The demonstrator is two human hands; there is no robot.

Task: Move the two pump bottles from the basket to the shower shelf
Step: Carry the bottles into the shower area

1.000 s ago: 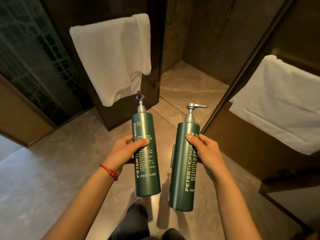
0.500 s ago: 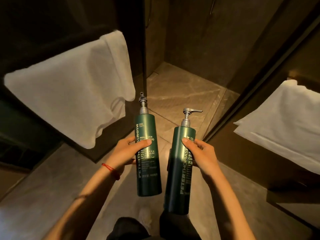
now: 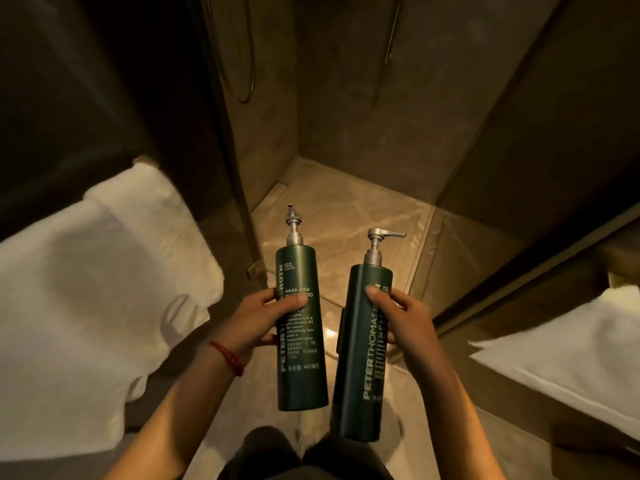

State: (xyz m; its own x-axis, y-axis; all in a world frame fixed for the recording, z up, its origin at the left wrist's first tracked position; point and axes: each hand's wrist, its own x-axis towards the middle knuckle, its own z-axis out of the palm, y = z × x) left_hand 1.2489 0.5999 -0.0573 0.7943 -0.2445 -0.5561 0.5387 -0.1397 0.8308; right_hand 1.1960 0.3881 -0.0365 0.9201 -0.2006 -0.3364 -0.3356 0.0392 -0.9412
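Note:
I hold two dark green pump bottles upright in front of me, side by side and a little apart. My left hand (image 3: 258, 320) grips the left pump bottle (image 3: 300, 368), a shampoo with white lettering and a silver pump. My right hand (image 3: 403, 320) grips the right pump bottle (image 3: 360, 386), whose silver spout points right. Both bottles hang over the stone floor at the shower entrance. No basket and no shower shelf are in view.
A white towel (image 3: 79, 299) hangs close on my left and another white towel (image 3: 568, 355) on my right. The shower stall floor (image 3: 349, 216) lies ahead between dark walls, past a glass door edge (image 3: 242, 188). A shower hose (image 3: 247, 64) hangs on the far wall.
I have walked forward toward the shower with both bottles held the same way. The towels have slid outward and lower in view, and the stall floor is nearer.

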